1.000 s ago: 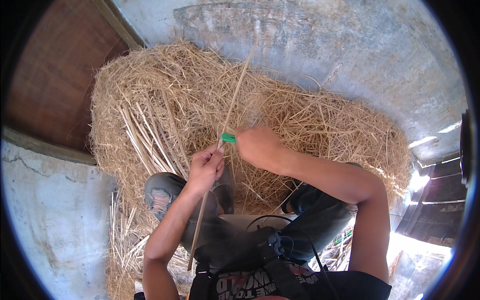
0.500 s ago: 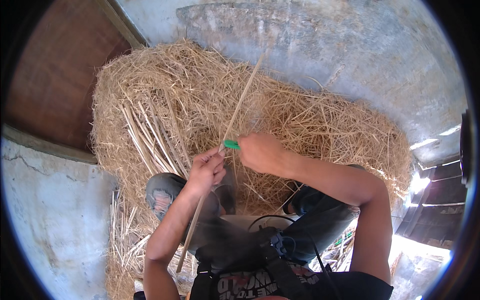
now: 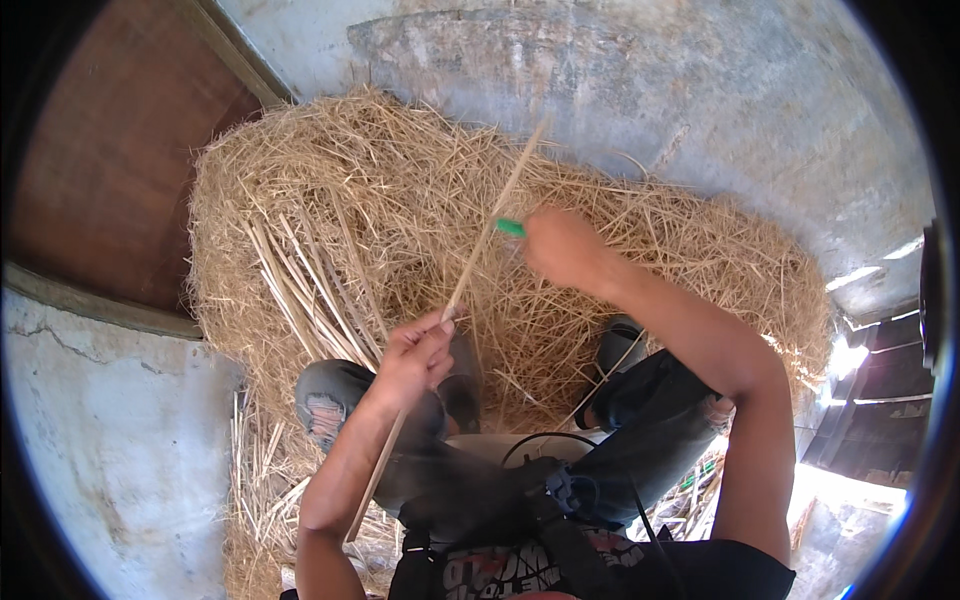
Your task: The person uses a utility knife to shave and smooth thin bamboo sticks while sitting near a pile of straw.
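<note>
A long, thin, pale bamboo strip slants from beside my left forearm up toward the far wall. My left hand is closed around its middle, thumb and fingers pinching it. My right hand is a fist around a green-handled tool, whose green end pokes out to the left against the strip's upper half. The tool's working edge cannot be made out.
A big heap of straw-like shavings fills the space ahead, against a grey wall. On its left lies a bundle of several pale strips. My bent knees flank the work; more strips lie at lower left.
My right hand has moved up and away along the strip with the green-handled tool, from close to my left hand. My left hand keeps its grip, nearly in place.
</note>
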A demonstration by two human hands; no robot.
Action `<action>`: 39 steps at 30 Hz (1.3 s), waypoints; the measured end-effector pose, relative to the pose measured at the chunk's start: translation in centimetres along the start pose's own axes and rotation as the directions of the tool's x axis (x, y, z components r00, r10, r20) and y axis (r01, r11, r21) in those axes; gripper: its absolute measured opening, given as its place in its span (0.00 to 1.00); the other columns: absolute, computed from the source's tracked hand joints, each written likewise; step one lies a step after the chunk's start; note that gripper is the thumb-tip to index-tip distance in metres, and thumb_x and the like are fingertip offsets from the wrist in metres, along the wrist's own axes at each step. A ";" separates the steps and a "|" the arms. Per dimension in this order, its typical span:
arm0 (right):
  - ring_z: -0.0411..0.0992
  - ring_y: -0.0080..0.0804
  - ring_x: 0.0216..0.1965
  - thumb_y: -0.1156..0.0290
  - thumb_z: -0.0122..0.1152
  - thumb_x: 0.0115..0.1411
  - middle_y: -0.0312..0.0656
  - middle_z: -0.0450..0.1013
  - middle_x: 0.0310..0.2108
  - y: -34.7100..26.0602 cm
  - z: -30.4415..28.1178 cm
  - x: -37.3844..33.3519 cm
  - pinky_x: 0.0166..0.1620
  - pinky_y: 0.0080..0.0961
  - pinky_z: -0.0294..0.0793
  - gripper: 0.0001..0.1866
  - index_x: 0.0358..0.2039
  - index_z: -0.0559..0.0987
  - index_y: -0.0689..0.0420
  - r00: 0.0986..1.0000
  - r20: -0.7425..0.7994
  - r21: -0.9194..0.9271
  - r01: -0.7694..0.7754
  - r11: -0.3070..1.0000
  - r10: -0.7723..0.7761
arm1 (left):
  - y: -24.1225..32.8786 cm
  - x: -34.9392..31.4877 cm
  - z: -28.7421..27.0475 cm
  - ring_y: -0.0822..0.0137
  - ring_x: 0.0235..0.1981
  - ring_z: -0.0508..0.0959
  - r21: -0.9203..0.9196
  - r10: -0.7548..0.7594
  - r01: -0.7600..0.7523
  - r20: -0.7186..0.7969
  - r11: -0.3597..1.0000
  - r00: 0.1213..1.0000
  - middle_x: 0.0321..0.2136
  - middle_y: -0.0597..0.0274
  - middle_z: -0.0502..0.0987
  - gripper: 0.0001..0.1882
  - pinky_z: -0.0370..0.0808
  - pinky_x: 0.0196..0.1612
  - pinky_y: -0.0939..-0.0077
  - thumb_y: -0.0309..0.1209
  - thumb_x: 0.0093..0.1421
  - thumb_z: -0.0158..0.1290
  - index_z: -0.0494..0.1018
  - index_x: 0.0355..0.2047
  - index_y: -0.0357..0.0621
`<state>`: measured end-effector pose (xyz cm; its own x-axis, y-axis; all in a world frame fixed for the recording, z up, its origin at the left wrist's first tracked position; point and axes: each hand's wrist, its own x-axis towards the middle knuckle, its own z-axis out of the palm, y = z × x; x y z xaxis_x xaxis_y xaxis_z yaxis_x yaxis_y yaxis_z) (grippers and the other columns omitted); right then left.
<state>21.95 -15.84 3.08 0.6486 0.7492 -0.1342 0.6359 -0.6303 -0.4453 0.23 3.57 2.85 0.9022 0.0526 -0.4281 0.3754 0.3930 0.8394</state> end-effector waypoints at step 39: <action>0.82 0.50 0.42 0.71 0.50 0.65 0.57 0.81 0.41 19.8 -7.7 0.4 0.45 0.44 0.82 0.14 0.40 0.82 0.65 0.693 -0.356 -0.068 -0.688 0.722 0.627 | -1.8 -2.8 -0.9 0.80 0.14 0.52 0.227 -0.040 -0.010 0.214 0.974 0.976 0.15 0.76 0.53 0.23 0.54 0.19 0.82 0.27 0.72 0.45 0.65 0.66 0.36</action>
<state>38.03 -29.65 1.04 0.9970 0.0516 -0.0571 0.0412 -0.9847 -0.1691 -3.16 3.56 2.17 0.9111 -0.1605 -0.3797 0.4047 0.1734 0.8979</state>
